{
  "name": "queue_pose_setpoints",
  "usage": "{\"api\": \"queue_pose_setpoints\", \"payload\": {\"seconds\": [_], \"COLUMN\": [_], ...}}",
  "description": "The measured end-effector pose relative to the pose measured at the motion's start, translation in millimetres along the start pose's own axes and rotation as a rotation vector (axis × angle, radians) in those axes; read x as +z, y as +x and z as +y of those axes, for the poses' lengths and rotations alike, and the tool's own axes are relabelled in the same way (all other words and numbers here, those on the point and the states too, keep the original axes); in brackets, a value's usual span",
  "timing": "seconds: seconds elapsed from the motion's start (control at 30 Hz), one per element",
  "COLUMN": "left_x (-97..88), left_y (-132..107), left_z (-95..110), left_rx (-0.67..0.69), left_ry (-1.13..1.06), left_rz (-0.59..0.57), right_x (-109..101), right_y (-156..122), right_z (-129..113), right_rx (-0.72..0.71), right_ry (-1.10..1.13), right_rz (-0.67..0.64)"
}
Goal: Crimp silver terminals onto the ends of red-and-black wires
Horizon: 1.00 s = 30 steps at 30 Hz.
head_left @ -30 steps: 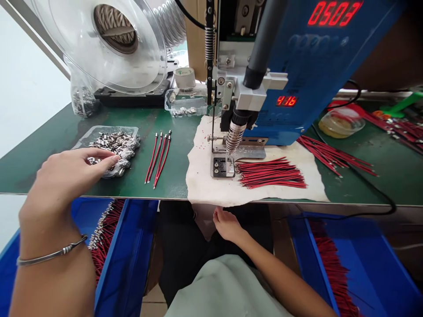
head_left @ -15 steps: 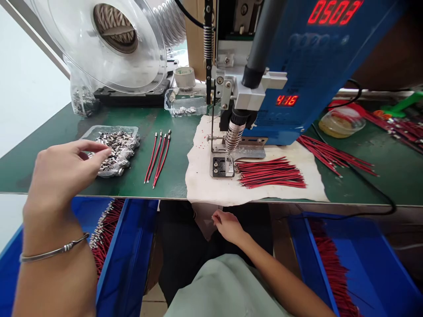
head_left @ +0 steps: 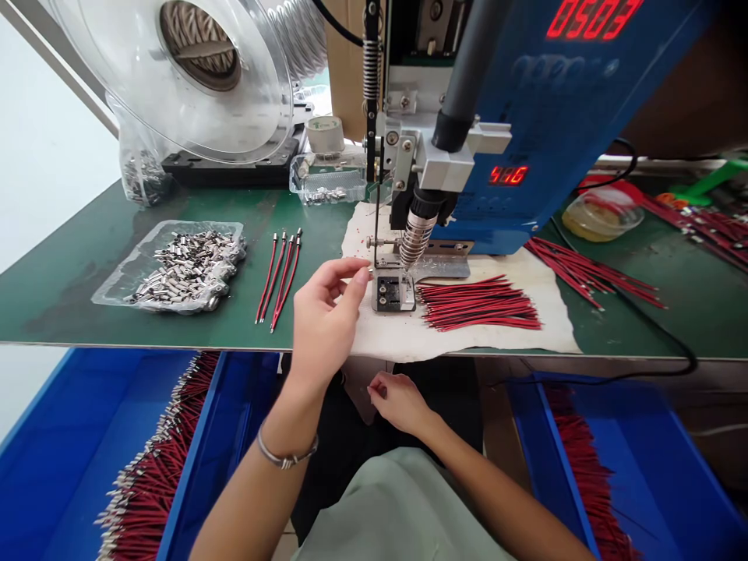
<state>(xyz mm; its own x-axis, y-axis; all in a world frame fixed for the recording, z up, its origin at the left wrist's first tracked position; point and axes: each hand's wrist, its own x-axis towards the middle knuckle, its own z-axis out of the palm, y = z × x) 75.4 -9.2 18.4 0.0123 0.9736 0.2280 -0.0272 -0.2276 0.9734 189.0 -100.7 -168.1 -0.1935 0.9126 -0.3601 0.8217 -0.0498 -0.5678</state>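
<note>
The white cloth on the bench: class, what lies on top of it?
On the white cloth lie a bundle of red wires and the machine's small metal block. The left hand covers part of it.

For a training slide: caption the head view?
Left hand brings a small metal piece to the machine's holder; right hand waits below.

Single head-worn view, looking forward and down, close over green bench [head_left: 70, 288], machine [head_left: 561, 117] straight ahead

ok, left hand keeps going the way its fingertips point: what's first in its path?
Probably the small metal fixture block under the machine's nozzle. The left hand points right, fingertips pinched just short of the block, on the white cloth. Depth is unclear; whether they pinch anything I can't tell.
</note>
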Motion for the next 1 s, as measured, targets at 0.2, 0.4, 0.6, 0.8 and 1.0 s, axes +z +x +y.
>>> {"api": "queue_pose_setpoints", "payload": {"seconds": [0.2,0.4,0.6,0.8,1.0], "left_x": [14.3,9.3,13.2,19.4,21.3], "left_y": [5,-1,0,6,4], "left_z": [-11,-9,0,-9,-10], "left_rx": [-0.044,-0.039,-0.024,-0.043,-0.079], "left_ry": [-0.095,0.037,-0.018,-0.153,-0.2], "left_rz": [-0.023,-0.04,-0.046,-0.03,-0.083], "right_x": [-11,-18,-42,-98,-182], "right_y": [-5,-8,-23,-60,-94], "right_z": [-9,-17,-24,-44,-49], "right_rx": [0.004,-0.011,-0.042,-0.22,-0.492], "right_ry": [-0.006,0.007,0.039,0.096,0.128], "right_rz": [-0.013,-0.036,0.015,0.015,0.12]}}
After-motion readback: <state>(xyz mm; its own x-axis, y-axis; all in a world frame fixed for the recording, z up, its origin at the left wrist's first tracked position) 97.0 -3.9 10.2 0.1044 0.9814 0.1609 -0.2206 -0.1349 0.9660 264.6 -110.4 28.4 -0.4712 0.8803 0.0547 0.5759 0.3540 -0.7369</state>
